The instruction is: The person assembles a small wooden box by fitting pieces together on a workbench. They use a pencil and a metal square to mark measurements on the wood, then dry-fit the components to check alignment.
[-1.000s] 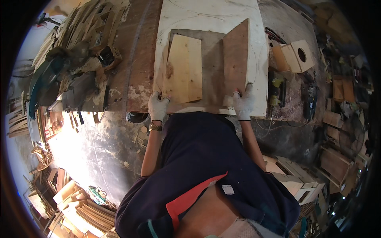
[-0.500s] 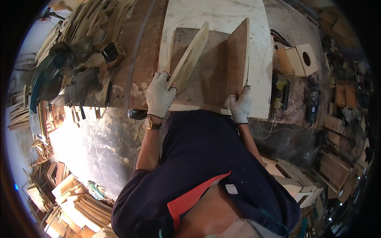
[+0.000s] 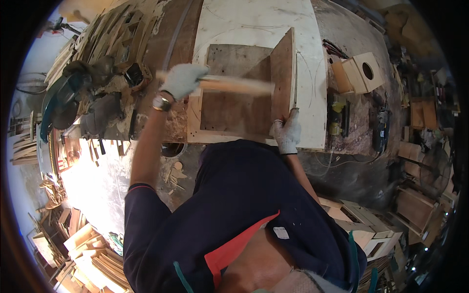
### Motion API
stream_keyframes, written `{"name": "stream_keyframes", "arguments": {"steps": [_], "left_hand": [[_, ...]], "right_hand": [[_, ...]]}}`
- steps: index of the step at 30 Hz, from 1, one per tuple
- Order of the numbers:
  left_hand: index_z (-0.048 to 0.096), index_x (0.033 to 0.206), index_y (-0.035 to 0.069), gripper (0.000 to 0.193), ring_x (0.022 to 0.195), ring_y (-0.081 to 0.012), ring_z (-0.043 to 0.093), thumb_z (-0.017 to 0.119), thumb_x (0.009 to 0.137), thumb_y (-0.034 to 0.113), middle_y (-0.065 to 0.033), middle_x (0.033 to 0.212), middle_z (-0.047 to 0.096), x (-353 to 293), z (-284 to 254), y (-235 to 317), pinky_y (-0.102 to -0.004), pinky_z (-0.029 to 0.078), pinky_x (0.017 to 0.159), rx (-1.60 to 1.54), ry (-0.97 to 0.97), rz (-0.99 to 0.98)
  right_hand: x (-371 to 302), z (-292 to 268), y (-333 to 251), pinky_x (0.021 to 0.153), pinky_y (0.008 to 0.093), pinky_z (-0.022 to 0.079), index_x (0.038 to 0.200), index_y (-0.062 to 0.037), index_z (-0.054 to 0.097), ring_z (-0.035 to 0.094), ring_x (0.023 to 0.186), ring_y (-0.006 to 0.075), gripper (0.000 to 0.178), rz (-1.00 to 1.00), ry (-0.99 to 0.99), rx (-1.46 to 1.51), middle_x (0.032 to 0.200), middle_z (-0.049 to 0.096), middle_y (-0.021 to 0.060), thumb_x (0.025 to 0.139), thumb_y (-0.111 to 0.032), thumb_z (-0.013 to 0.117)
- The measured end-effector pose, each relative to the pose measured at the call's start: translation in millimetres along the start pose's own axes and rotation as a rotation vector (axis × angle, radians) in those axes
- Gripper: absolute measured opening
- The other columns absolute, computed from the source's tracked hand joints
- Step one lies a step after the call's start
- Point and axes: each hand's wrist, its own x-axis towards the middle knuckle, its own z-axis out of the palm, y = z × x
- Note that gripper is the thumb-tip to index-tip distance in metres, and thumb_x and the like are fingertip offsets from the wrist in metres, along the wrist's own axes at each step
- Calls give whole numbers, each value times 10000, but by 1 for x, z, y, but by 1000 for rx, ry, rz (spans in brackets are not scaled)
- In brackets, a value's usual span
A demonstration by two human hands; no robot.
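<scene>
My left hand (image 3: pixel 183 80), in a white work glove, is closed on a long narrow wooden board (image 3: pixel 237 86). Motion smears the board, which lies crosswise above a brown plywood panel (image 3: pixel 227 110). Its right end comes close to an upright wooden board (image 3: pixel 284 73); whether they touch I cannot tell. The near end of that upright board is in the grip of my gloved right hand (image 3: pixel 287 133). The upright board stands along the right side of the brown panel. Under both lies a large pale plywood sheet (image 3: pixel 254 17) on the workbench.
Right of the sheet stand a wooden box with a round hole (image 3: pixel 364 73), a yellow-and-black tool (image 3: pixel 337 115) and a dark power tool (image 3: pixel 383 124). A circular saw (image 3: pixel 63 105) and stacked wood strips (image 3: pixel 105 41) are at the left. Wood offcuts (image 3: pixel 95 261) pile up at lower left.
My left hand has moved up and left, swinging its board from a steep slant to nearly crosswise. My right hand stays on the upright board; the view has shifted slightly.
</scene>
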Motion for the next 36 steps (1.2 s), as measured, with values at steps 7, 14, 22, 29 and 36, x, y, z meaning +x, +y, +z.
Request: {"name": "stream_keyframes", "arguments": {"steps": [7, 14, 22, 29, 36], "left_hand": [[683, 814, 133, 131, 1458, -229, 538, 717, 843, 9, -25, 1266, 723, 39, -14, -22, -464, 231, 1384, 167, 106, 572], [726, 893, 126, 113, 1608, -256, 378, 696, 867, 20, -81, 1607, 568, 78, -17, -7, -454, 235, 1380, 193, 186, 578], [637, 1410, 23, 472, 1623, -364, 325, 634, 939, 0, -206, 1767, 296, 65, 60, 6, -459, 327, 1311, -855, 324, 213], [429, 1634, -1, 780, 1084, -323, 753, 703, 919, 149, -292, 1309, 704, 0, 105, 90, -413, 585, 895, -738, 363, -498], [509, 1506, 22, 653, 922, -449, 748, 718, 911, 197, -272, 1000, 755, -6, 110, 98, -515, 571, 776, -857, 365, -630]], "right_hand": [[-2, -8, -10, 746, 577, 576, 1329, -36, 509, 737, 866, 495, 469, 30, -39, -46, 964, 750, 253, 919, -167, 695], [0, -1, 2, 739, 601, 569, 1355, -64, 512, 735, 866, 507, 494, 59, -22, -13, 969, 746, 268, 914, -169, 709], [-4, -5, -9, 722, 608, 566, 1371, -79, 507, 736, 860, 505, 525, 45, 0, 2, 929, 746, 264, 907, -183, 729], [-2, 4, -1, 673, 588, 568, 1491, -83, 469, 744, 802, 475, 672, 51, -49, -82, 895, 747, 240, 890, -190, 751], [-7, 4, -1, 666, 564, 572, 1636, -92, 361, 742, 768, 453, 847, -63, -20, 40, 866, 742, 215, 886, -183, 744]]}}
